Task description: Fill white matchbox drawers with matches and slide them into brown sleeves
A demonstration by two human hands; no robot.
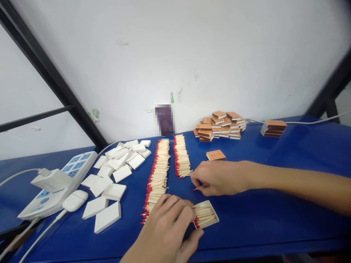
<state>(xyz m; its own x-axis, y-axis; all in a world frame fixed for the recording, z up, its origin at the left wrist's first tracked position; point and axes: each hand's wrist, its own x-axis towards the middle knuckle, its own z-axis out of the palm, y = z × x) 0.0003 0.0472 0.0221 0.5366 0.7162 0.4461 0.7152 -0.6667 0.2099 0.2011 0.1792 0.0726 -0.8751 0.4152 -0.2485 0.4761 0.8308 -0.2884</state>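
Observation:
A small white matchbox tray (215, 210), partly filled with red-tipped matches (204, 216), lies on the blue tabletop. My left hand (170, 226) grips its left end, the thumb at the near corner and the fingers at the far one. Just beyond the tray, my right hand (223, 179) is closed in a pinch, with a red match head (195, 189) poking out below the fingertips. Two long rows of matches run away from me: the longer left row (159, 171) passes behind my left hand, and the shorter right row (181, 155) ends beside my right fingertips.
White trays (117, 160) lie scattered on the left. Orange matchboxes (219, 126) are piled by the wall, with a small stack (274, 128) farther right and a single orange matchbox cover (216, 155) near my right hand. A power strip (82, 160) with cables and a white earphone case (75, 201) sit far left.

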